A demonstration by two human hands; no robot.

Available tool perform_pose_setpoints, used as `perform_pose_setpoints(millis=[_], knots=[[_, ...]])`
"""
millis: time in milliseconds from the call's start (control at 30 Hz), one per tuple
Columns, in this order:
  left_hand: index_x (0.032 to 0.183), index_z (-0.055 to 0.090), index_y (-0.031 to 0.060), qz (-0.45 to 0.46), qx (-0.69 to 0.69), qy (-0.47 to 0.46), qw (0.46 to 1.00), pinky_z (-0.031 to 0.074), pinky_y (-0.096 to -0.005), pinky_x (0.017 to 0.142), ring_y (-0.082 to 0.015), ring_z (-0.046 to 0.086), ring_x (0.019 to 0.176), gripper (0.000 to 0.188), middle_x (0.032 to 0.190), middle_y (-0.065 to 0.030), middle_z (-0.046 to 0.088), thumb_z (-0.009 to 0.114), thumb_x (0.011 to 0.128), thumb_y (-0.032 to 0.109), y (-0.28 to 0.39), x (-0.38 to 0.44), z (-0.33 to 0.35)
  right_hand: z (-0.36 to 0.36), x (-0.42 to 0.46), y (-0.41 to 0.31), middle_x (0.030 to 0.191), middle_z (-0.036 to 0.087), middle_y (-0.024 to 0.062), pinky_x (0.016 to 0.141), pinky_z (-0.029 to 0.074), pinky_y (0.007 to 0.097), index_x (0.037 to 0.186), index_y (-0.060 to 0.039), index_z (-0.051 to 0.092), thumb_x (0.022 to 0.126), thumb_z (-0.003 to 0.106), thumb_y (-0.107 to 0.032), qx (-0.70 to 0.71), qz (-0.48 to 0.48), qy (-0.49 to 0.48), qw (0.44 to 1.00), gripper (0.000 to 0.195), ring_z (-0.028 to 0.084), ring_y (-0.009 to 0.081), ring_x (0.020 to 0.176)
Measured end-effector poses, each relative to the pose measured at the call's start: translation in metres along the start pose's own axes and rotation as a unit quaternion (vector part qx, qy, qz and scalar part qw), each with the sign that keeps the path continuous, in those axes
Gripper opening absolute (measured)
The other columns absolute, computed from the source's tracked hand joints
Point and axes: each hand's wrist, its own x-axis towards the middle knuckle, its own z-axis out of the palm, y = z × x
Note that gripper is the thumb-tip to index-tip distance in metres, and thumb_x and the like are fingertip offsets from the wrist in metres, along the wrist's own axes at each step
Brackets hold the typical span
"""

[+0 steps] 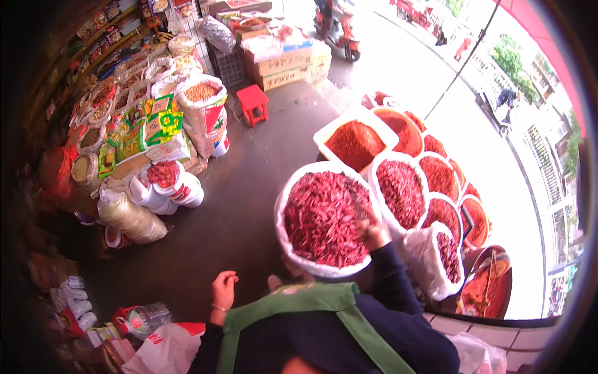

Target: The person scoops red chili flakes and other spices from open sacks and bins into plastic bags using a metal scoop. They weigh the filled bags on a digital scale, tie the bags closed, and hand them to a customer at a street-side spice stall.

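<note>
A large white-lined sack of dried red chilies (322, 217) stands right before me. My right hand (373, 231) is at the right side of its filling, its fingers around what looks like a dark tool that lies over the chilies; blur hides the tool's exact kind. My left hand (224, 292), with a bracelet at the wrist, hangs above the dark floor to the left of the sack, fingers loosely curled and nothing seen in them. Beside the sack, on its right, is a narrower bag of chili pieces (402, 189). Behind it a white square tub (322, 135) holds ground chili.
Several round containers of chili flakes (439, 175) line the right side. A metal pan with red chili (483, 290) stands at the lower right. A red stool (252, 100) is on the floor ahead. Sacks, packets and white buckets (189, 191) fill the left.
</note>
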Motion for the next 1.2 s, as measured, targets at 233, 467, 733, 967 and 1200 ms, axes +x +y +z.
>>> perform_pose_setpoints(millis=[233,467,733,967,1200], knots=[[0.094,0.057,-0.0031,-0.079,-0.059,0.009,0.995,0.049,-0.0241,0.068,-0.0118,0.06,0.07,0.013,0.077,-0.0072,0.062,0.048,0.084,-0.002,-0.012,-0.023,-0.001,0.088,0.016,0.03,0.071,0.048,-0.0007,0.045,0.031,0.0206,0.129,-0.003,0.035,0.067,0.077,-0.03,-0.002,0.069,-0.187,0.98,0.08,0.043,0.0082,0.052],[0.096,0.056,-0.0037,-0.09,-0.084,-0.063,0.99,0.05,-0.0248,0.07,-0.0128,0.061,0.074,0.013,0.081,-0.0085,0.063,0.05,0.084,-0.001,-0.019,0.051,-0.031,0.114,0.017,0.058,0.1,0.057,0.004,0.072,0.048,0.0309,0.122,-0.0052,0.041,0.08,0.065,-0.014,0.044,0.112,-0.146,0.982,0.049,0.056,0.0152,0.084],[0.095,0.057,-0.0022,-0.044,-0.044,-0.169,0.984,0.05,-0.0246,0.068,-0.0111,0.06,0.072,0.012,0.078,-0.0072,0.063,0.05,0.085,0.0,-0.031,0.174,-0.136,0.225,0.024,0.112,0.06,0.044,-0.0037,0.043,0.034,0.0237,0.103,-0.0108,0.05,0.085,0.058,-0.015,0.158,0.101,0.04,0.981,0.02,0.043,0.0089,0.049],[0.101,0.052,-0.0007,0.001,-0.167,-0.13,0.977,0.046,-0.0221,0.067,-0.0104,0.055,0.073,0.015,0.08,-0.0057,0.059,0.053,0.087,0.005,0.002,0.272,-0.213,0.291,0.046,0.127,0.06,0.041,-0.0043,0.042,0.032,0.0231,0.093,-0.0133,0.05,0.085,0.06,-0.018,0.152,0.139,0.042,0.978,0.014,0.04,0.009,0.048],[0.102,0.05,-0.0014,0.203,-0.331,-0.177,0.904,0.045,-0.0309,0.077,-0.0207,0.057,0.084,0.022,0.09,-0.0113,0.059,0.052,0.087,0.015,0.163,0.31,-0.212,0.318,0.068,0.117,0.056,0.036,-0.0054,0.041,0.028,0.0223,0.085,-0.0149,0.046,0.084,0.062,-0.019,0.149,0.127,0.086,0.977,0.017,0.036,0.0076,0.046]])
